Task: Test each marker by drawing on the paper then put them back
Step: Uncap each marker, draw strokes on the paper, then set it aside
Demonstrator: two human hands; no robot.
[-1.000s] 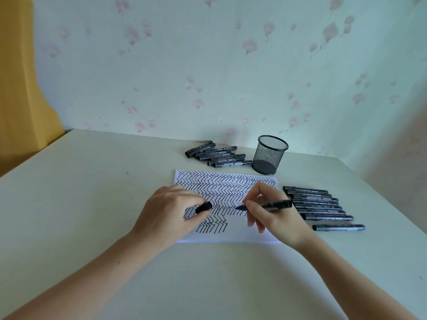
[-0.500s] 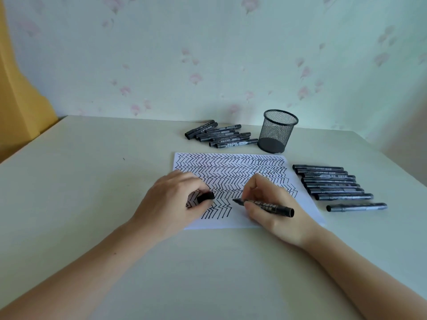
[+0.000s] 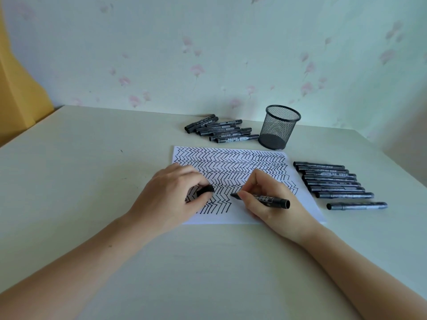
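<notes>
The paper (image 3: 231, 162) is white, covered in rows of black zigzag chevron strokes. The markers (image 3: 332, 181) beside it are black with grey labels, as is the far group of markers (image 3: 221, 130). The mesh cup (image 3: 279, 128) is black. The worktop (image 3: 92, 169) is pale cream. The wall (image 3: 208, 54) is pale green with scattered pink flowers; a yellow panel (image 3: 18, 88) stands at left.

A pale cream flat tabletop (image 3: 92, 169) is seen filling the lower view. A light green wallpapered wall with faded pink flower prints (image 3: 208, 54) is set behind it. A mustard-yellow panel (image 3: 16, 88) is seen at the left edge, beside the tabletop's far left corner; what it is cannot be told.
</notes>
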